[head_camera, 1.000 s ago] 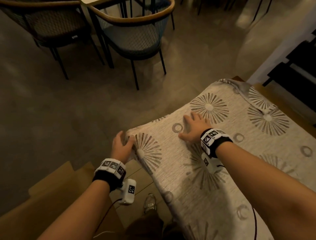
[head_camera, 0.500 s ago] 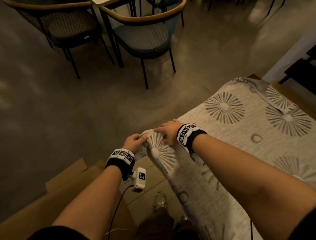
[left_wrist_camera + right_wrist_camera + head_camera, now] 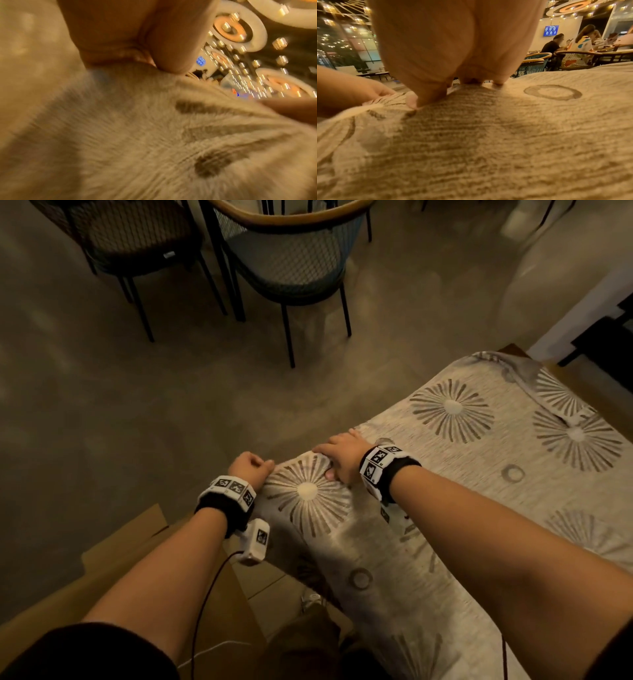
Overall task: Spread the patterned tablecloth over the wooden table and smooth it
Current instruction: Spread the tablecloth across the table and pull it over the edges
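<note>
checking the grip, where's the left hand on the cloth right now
In the head view the left hand is at the tablecloth's near left corner, pinching its edge beside the sunburst print, just left of the right hand.

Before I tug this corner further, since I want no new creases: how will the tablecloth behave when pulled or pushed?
The tablecloth is probably floppy: it bunches where the left hand pinches its corner. Its coarse weave likely grips rather than slides under the right hand. The far corner looks rumpled, so pushing may just shift folds.

The tablecloth (image 3: 462,508) lies on the table (image 3: 513,349), with two chairs (image 3: 291,258) beyond its corner.
</note>
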